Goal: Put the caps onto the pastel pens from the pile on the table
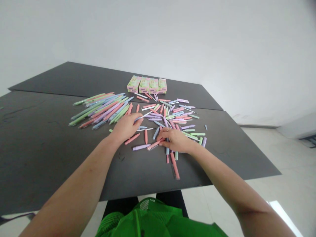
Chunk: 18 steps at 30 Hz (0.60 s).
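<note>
A slim white stick with a blue end (146, 115) slants up and to the right from the fingertips of the left hand (126, 126), above the near left edge of the scattered parts. The thumb and fingers close together on its blue end. A pink barrel with a clear end (153, 145) lies at the fingertips of the right hand (176, 140), which bends low over the near side of the scatter; thumb and fingers come together about its upper end, though whether it is lifted off the table I cannot tell. A ring (168, 129) sits on one finger of this hand. Around and beyond both hands spread loose pen parts (181, 115) in pink, lilac, blue, green and white. A lilac barrel (141, 147) lies just beside the pink one, to its left. Left of the scatter is a heap of longer pastel pens (103, 110). Four small printed boxes (144, 85) stand in a row behind, on the dark grey table (61, 164), with a pale wall (158, 36) beyond
</note>
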Motion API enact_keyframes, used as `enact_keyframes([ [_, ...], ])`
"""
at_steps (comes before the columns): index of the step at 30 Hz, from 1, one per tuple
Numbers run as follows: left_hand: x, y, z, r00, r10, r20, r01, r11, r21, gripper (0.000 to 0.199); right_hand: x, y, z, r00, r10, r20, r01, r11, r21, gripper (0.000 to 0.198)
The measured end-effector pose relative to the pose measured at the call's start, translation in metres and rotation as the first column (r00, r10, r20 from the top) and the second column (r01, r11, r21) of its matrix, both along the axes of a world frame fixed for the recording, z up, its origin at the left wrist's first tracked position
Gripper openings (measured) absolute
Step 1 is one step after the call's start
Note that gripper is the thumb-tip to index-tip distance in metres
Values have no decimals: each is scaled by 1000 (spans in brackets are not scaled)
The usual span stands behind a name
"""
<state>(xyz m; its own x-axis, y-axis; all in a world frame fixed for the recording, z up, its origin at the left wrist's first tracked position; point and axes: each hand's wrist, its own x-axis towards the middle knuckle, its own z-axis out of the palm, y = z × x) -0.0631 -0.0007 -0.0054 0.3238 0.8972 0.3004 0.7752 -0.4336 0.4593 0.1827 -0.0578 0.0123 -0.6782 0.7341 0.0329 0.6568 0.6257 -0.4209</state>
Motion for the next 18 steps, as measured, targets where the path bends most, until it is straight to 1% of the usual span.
enact_keyframes([
  [4,-2,0,3,996,45,70,-46,999,3,35,7,11,-1,984,-146,103,138,987,80,17],
  [7,-4,1,5,991,84,99,-86,996,11,35,4,14,1,966,-200,164,179,975,133,22],
  [9,-6,1,6,991,86,100,-88,996,18,35,-4,15,4,962,-223,159,197,966,166,28],
  [12,-9,2,8,991,87,102,-90,995,29,35,-29,16,9,968,-229,98,204,954,219,33],
  [14,-11,3,11,990,98,101,-101,994,29,37,-52,18,11,984,-163,71,142,960,242,31],
  [16,-14,4,14,987,126,95,-130,991,29,38,-77,21,11,990,-108,93,82,964,255,32],
  [18,-18,6,16,984,152,95,-156,987,32,39,-100,27,9,985,-109,136,68,958,278,36],
])
